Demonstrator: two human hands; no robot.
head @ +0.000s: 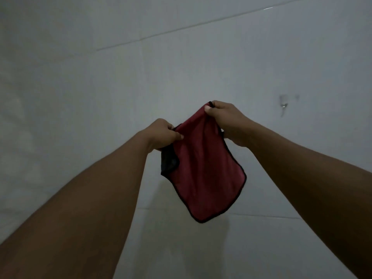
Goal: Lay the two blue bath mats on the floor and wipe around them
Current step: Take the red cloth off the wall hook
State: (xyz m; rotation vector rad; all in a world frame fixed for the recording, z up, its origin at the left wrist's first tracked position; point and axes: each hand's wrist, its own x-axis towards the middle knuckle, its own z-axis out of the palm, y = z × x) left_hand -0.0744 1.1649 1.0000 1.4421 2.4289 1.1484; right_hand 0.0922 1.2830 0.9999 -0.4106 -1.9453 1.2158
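Both hands pinch the black-hemmed top edge of a red cloth point(203, 178): left hand point(163, 134) at its left corner, right hand point(223, 120) at its upper corner. The cloth hangs limp before a pale tiled surface point(80, 81). Judged light and soft; grip the hemmed corners. No blue bath mats are visible.

Dim room of pale tiles point(201, 67)

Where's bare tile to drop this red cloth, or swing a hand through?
Bare pale tiled surface spreads left of the left hand and above both hands. Right of the right hand it is bare but for a small dark mark. Crowded only mid-frame, where both hands pinch the red, black-edged cloth.
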